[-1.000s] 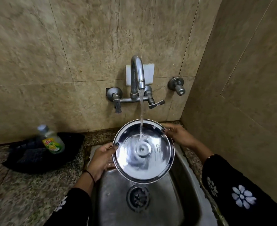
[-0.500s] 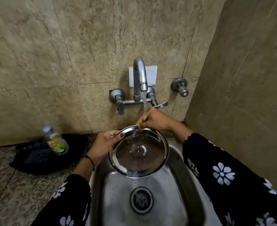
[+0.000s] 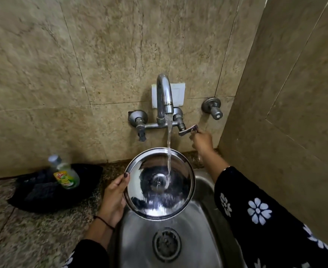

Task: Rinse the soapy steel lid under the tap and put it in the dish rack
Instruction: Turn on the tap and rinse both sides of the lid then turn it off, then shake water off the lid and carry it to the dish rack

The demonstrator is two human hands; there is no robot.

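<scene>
The round steel lid (image 3: 160, 202) hangs tilted over the sink (image 3: 201, 225), its shiny inner face toward me. Water from the tap (image 3: 164, 95) runs down onto the lid's middle. My left hand (image 3: 114, 198) grips the lid by its left rim, thumb on the inner face. My right hand (image 3: 200, 142) is raised off the lid, its fingers on the right tap lever (image 3: 188, 130). No dish rack is in view.
A dish soap bottle (image 3: 64, 174) stands on a black cloth (image 3: 43, 192) on the speckled counter left of the sink. The sink drain (image 3: 166, 244) lies below the lid. A wall corner closes in on the right; a second valve (image 3: 212, 107) sits there.
My right hand left the lid's top rim and went up and right to the tap lever. The lid now tilts more toward me, held by the left hand alone.
</scene>
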